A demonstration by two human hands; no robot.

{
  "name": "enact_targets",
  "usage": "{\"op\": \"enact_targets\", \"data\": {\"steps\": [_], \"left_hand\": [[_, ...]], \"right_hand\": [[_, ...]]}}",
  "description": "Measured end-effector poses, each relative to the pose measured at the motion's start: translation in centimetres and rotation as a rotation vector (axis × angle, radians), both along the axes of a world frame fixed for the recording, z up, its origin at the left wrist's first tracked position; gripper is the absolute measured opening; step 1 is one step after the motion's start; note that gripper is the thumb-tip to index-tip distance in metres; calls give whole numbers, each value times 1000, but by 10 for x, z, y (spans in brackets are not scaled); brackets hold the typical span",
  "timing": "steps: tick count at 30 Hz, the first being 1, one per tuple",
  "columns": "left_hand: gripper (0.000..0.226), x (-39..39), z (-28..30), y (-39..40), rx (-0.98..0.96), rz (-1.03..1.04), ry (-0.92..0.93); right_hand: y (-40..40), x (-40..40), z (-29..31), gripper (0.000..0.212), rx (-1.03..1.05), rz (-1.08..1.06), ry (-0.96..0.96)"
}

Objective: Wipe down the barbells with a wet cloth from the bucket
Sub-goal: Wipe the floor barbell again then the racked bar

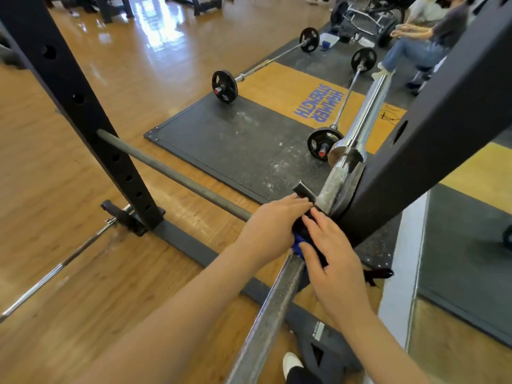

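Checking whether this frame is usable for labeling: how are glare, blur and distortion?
Head view: bright window glare on the wood floor; wide-angle bending of the rack uprights; slight motion softness on both hands; the chrome barbell sleeve shows highlights.

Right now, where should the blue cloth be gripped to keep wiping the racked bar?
Probably wrap the cloth around the barbell shaft from above, just below the rack upright. The bar runs away from you, so both hands can close over it from either side.
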State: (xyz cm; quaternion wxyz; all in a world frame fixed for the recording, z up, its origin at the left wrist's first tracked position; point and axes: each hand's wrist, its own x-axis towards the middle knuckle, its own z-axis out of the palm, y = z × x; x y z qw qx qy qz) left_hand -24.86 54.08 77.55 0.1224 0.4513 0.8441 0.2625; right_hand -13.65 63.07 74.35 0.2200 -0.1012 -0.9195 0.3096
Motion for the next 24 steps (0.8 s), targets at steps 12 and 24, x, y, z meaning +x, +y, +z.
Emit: {"op": "enact_targets", "data": {"steps": [12, 24], "left_hand": [[62, 40, -2, 26, -220, 55, 31], [39, 5, -6, 15, 178, 78, 38]], "right_hand": [[-2, 27, -26, 63, -592, -195, -153], [6, 12, -2, 32, -3, -175, 170]]}}
